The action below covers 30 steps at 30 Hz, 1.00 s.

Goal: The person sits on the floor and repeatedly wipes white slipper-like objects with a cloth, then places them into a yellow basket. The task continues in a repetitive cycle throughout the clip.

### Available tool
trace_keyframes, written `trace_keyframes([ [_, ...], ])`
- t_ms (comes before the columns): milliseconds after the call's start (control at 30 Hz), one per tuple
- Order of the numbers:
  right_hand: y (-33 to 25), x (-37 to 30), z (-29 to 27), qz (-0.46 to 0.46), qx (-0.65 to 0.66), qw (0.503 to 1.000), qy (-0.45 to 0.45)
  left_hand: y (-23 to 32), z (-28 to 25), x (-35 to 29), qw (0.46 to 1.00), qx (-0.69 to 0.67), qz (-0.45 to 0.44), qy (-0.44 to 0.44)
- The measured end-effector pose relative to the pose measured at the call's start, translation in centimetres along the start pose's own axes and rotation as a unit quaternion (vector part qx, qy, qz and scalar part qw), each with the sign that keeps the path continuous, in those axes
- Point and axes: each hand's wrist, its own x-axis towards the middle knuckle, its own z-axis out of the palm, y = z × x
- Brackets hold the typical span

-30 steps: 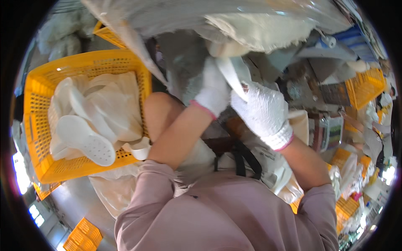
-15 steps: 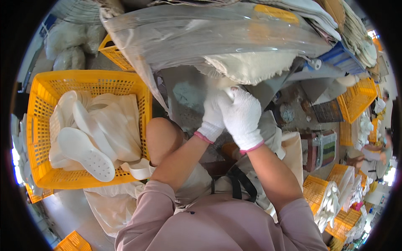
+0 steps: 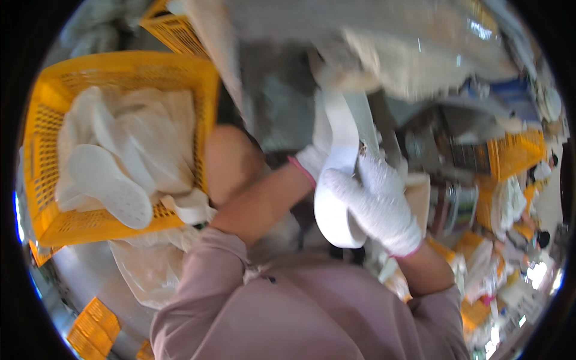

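A long white shoe sole (image 3: 336, 216) stands nearly upright before my body, its rounded end toward me. My right hand (image 3: 384, 207), in a white knit glove with a pink cuff, is closed around the sole, thumb across its near face. My left hand (image 3: 313, 161), gloved alike, is close behind the sole's left edge; its fingers are hidden and blurred. Beyond the sole's far end hangs a blurred cream cloth edge (image 3: 390, 69). At my left, a yellow basket (image 3: 126, 59) holds several white soles, one with small holes (image 3: 114, 186) on top.
Clear plastic sheeting (image 3: 288, 21) hangs over the area ahead. A second yellow basket (image 3: 171, 30) is behind the left one. On the right are a yellow crate (image 3: 517, 153), a blue bin (image 3: 513, 96) and several piles of white pieces. A person (image 3: 531, 246) is farther right.
My hands, earlier together under the cloth edge, have moved apart. The right one has come toward me with a white sole in view. The whole view has shifted, so the left basket appears higher.
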Motion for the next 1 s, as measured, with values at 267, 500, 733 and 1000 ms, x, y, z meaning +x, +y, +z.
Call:
trace_keyframes([
  [267, 4.6, -3.0, 2.4, -0.191, -0.301, 0.915, 0.190, 0.1, -1.5, 1.5, 0.999, -0.006, 0.008, 0.038],
  [500, 1.7, 3.9, 0.4, -0.196, -0.191, 0.936, 0.221, 3.2, -4.0, 3.6, 0.996, 0.063, -0.017, 0.060],
  [733, 5.7, 8.4, 1.4, -0.213, -0.233, 0.900, 0.299, 1.1, -4.2, 4.2, 0.981, 0.138, 0.123, 0.055],
  [1000, 4.6, 4.2, 0.9, -0.098, -0.067, 0.970, 0.212, 0.1, -3.3, 0.8, 0.997, 0.073, 0.030, -0.028],
])
